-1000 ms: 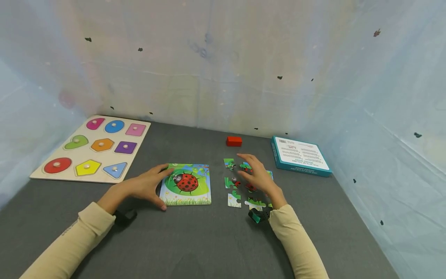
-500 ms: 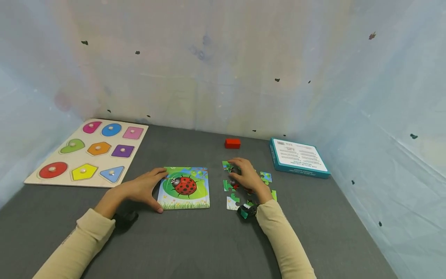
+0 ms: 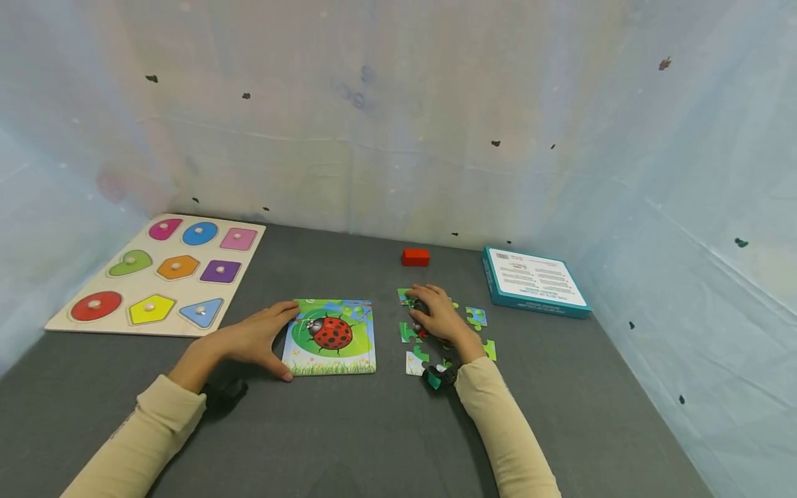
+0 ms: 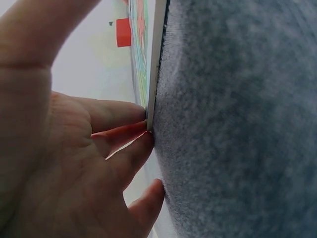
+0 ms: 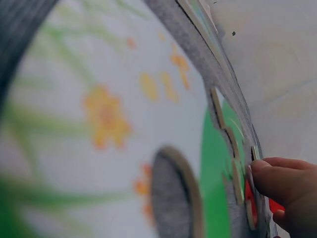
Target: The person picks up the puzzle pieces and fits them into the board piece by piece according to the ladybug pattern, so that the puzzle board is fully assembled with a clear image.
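My left hand [image 3: 254, 337] is spread along the left side of a square ladybug puzzle board [image 3: 339, 360], thumb at its near corner and fingers at the far one. In the left wrist view, fingertips [image 4: 141, 111] touch the corner of the board's pale edge. Over the loose jigsaw pieces to the right is my right hand [image 3: 443, 319]. Its thumb and forefinger pinch a green puzzle piece [image 3: 402, 296] in the far row, partly hidden by the fingers. A white flowered piece [image 5: 114, 163] looms close in the right wrist view.
At the far left lies a pale shape board [image 3: 152, 283] with coloured knobbed shapes. Beyond the pieces sits a red block [image 3: 415, 257]. A teal box [image 3: 538, 280] with a white printed label stands at the right. A pale sheet [image 3: 386, 124] hangs behind the grey table [image 3: 349, 436].
My right hand has moved left and down onto the far-left loose pieces, its fingers closing in. My left hand stays by the board. The head view has tilted slightly.
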Action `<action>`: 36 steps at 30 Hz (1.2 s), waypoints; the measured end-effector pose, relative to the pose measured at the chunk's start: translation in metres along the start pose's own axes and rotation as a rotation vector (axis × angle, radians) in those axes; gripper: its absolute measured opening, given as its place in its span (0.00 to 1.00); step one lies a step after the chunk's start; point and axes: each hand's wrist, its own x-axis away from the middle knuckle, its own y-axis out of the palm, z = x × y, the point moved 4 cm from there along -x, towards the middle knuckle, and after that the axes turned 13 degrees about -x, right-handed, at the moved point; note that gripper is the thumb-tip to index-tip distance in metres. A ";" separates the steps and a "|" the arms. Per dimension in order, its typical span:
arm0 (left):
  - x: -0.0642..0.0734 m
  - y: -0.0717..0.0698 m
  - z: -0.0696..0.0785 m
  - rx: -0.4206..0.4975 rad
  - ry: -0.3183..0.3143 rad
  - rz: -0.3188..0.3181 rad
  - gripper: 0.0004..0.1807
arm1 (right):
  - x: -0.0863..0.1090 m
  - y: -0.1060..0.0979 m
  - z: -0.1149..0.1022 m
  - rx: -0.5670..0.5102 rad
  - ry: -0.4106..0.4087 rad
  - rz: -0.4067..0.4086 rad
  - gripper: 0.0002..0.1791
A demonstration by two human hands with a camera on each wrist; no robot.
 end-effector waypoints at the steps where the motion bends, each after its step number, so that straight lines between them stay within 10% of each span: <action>1: 0.000 0.000 0.000 0.002 -0.001 -0.002 0.66 | 0.000 0.000 0.000 -0.002 0.004 0.005 0.23; 18: -0.002 0.002 0.002 0.009 0.005 -0.008 0.65 | 0.001 -0.001 0.000 0.015 0.064 0.043 0.18; 36: -0.002 0.003 0.000 0.018 0.018 0.008 0.64 | -0.018 -0.005 -0.058 -0.035 -0.183 0.048 0.18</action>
